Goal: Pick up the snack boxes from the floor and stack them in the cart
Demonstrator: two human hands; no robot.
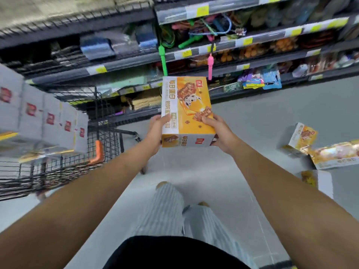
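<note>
To the left of the fingers point(165, 119) stands a black wire cart point(105, 136), already piled high, so another box set down carelessly could probably topple the pile or snag on the wire edge. In the centre, a person's left hand point(155, 132) and right hand point(218, 132) hold one orange snack box point(186, 101) lengthwise above the grey floor point(252, 121). Each hand's fingers curl round a near corner with the thumb on the printed top, so both hands are closed on this box and nothing else. The grip sits only at the near end. The far end juts out unsupported beyond the fingers, and it could likely dip and slide free if the hold loosens. To the right of the fingers, at least three more orange boxes point(303, 135) lie tumbled on the floor, two of them touching, near enough to the feet to be a trip risk. As for containers, the cart carries pale cartons point(48, 117) with red marks, packed side by side. The store shelves point(252, 38) beyond the fingers hold blurred packets.
</note>
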